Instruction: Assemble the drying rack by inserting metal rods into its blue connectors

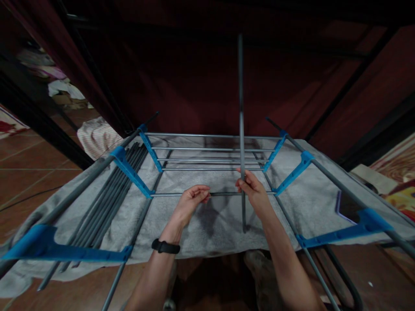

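My right hand (254, 190) is closed round a long grey metal tube (241, 125), held nearly upright over the cloth. My left hand (193, 201), with a black band on the wrist, is pinched closed in front of a thin crossbar (227, 194). What its fingertips hold, if anything, is hidden. Both hands are inside a rack frame made of grey tubes (337, 181) joined by blue plastic brackets (132, 172). Several crossbars (207, 160) span the far part of the frame between the left and right brackets.
Several loose grey tubes (113, 203) lie side by side on the grey cloth (201, 242) at the left. A dark purple-edged object (345, 207) lies at the right. Dark red fabric (188, 86) hangs behind. Tiled floor (29, 172) and piled cloths (65, 88) show on the left.
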Demonstrator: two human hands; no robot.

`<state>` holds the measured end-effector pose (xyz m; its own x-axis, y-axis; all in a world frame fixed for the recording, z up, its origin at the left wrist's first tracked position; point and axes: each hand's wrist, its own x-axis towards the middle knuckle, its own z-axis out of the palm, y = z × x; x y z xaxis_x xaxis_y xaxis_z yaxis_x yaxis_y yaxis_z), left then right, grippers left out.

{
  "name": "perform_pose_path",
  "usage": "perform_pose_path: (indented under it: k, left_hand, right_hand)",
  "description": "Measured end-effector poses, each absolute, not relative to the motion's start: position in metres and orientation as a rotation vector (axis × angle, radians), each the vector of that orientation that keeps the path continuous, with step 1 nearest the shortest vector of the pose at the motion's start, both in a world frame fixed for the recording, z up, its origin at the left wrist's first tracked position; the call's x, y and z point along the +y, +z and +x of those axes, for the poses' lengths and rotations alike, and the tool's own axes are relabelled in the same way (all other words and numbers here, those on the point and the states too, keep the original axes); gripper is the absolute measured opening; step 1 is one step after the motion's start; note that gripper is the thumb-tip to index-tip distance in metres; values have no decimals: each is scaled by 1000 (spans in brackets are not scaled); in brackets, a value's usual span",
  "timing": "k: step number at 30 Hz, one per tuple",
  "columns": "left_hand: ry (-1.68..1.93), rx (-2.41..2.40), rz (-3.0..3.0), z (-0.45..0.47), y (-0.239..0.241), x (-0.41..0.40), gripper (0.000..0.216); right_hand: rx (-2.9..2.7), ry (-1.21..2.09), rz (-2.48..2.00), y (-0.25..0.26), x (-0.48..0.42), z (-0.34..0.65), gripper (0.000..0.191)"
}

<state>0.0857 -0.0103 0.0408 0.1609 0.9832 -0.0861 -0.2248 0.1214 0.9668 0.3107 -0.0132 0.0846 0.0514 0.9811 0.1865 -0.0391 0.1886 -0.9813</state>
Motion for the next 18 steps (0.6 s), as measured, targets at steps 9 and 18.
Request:
perform_pose_path:
  k: [9,18]
  left_hand:
    - [1262,1021,977,77,36,-1,35]
    - [1287,1024,959,77,41,-4,42]
  right_hand:
    - [-1385,793,-1303,49,-1,344,34]
    - [-1524,731,-1415,31,0,360,30]
